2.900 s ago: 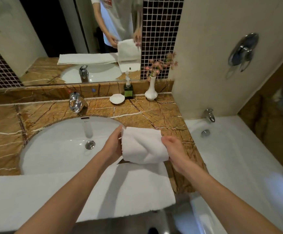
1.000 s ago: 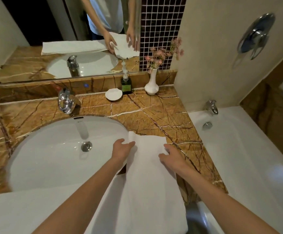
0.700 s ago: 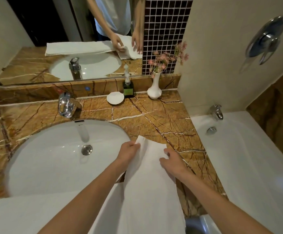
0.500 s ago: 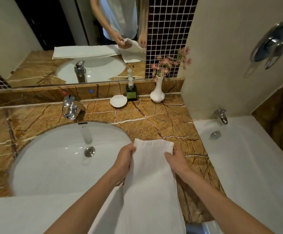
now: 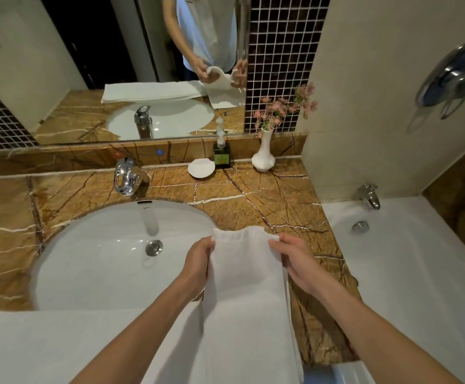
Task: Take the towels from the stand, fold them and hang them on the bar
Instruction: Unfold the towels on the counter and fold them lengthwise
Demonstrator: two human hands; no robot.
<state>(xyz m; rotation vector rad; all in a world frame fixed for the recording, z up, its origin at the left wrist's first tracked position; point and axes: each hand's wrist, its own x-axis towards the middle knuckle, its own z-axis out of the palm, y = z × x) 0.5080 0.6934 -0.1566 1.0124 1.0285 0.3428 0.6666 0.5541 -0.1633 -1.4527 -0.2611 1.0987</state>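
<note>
A narrow white hand towel (image 5: 246,295) hangs lengthwise from both my hands, lifted above the right side of the marble counter (image 5: 270,200). My left hand (image 5: 198,261) pinches its top left corner and my right hand (image 5: 292,256) pinches its top right corner. The top edge is bunched between them. A second, larger white towel (image 5: 59,345) lies flat along the counter's front edge, under my left forearm. No stand or bar is in view.
The white sink basin (image 5: 109,253) and chrome tap (image 5: 126,176) sit to the left. A soap dish (image 5: 201,168), a soap dispenser (image 5: 221,156) and a white vase with pink flowers (image 5: 264,156) stand at the back. The bathtub (image 5: 409,261) lies to the right.
The small towel, folded short earlier, was laid out long on the counter. Both hands then took its far corners and lifted that end up toward me.
</note>
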